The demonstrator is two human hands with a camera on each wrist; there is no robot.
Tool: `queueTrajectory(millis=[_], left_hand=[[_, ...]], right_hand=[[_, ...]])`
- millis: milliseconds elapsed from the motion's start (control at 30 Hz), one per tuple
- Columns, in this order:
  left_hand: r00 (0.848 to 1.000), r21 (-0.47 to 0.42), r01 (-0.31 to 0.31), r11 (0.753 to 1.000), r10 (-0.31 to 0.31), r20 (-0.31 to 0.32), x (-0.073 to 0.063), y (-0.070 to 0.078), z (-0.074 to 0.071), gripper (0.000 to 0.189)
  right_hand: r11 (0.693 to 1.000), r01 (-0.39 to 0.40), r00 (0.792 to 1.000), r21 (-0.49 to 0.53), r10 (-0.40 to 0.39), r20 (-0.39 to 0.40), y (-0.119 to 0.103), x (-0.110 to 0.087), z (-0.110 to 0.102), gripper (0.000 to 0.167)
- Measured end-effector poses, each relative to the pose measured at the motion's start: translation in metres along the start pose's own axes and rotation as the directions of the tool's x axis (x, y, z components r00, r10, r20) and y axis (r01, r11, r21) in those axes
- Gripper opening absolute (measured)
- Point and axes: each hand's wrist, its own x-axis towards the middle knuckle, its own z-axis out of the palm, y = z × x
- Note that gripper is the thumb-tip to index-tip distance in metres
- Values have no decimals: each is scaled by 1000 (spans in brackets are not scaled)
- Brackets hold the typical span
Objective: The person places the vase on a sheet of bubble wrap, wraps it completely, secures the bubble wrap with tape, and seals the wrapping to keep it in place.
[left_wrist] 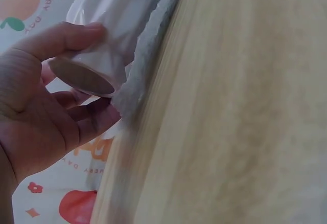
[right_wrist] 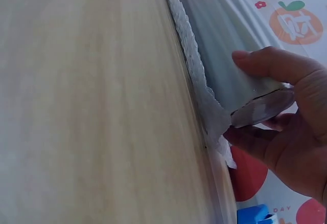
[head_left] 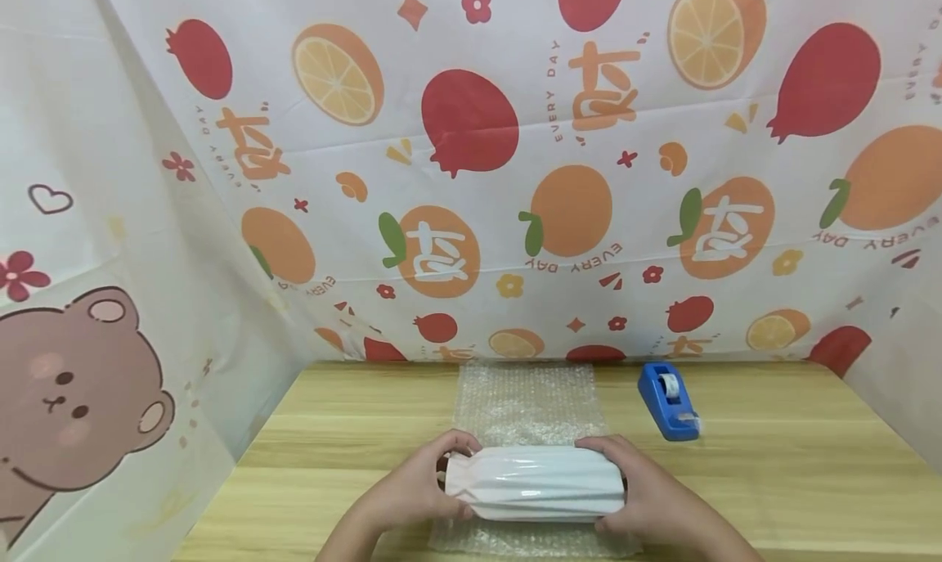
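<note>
A white ribbed vase (head_left: 537,484) lies sideways over a sheet of bubble wrap (head_left: 526,402) on the wooden table. At its narrower open mouth, my left hand (head_left: 415,492) grips the neck, thumb along the side. My right hand (head_left: 651,492) holds the other end, by the flat base. In the left wrist view the round mouth of the vase (left_wrist: 120,17) faces the left palm (left_wrist: 38,111). The right wrist view shows the right thumb (right_wrist: 268,63) on the vase wall and fingers at the rim of the base, close to the wrap's edge (right_wrist: 196,75).
A blue tape dispenser (head_left: 668,406) with a roll of clear tape stands at the back right of the wooden table (head_left: 353,427). Behind the table hangs a white cloth (head_left: 508,210) printed with fruit; another, with a bear (head_left: 74,398), hangs at the left.
</note>
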Motion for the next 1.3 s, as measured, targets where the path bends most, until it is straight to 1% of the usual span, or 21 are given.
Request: queueTrajectory(millis=[100,167,333,533,733,933,1300], left_hand=[[1000,40,2,999,-2,-3,1,-3,1,62],[1000,46,4,999,-4,1,1,-4,1,62],[999,6,22,1000,-22,28,0,-3,1,62],[999,-3,20,1000,-20,49,0,-1,-1,62],[999,5,25,1000,-25,46,0,-1,-2,61],[999,-11,25,1000,-25,46,-1,-1,-1,61],[998,-25,31,999,-30,46,-1,-2,1,61]], right_hand=[[1000,-24,1000,-4,24,17,1,-1,2,85],[999,-51,998,4,51,25,1,-1,3,86],[997,-78,996,11,78,37,1,0,3,86],[996,-86,995,25,85,45,2,0,2,86],[996,-81,996,35,79,51,4,2,2,87],[997,-72,996,36,70,53,5,1,2,87],[996,-83,995,38,81,60,2,-1,1,87]])
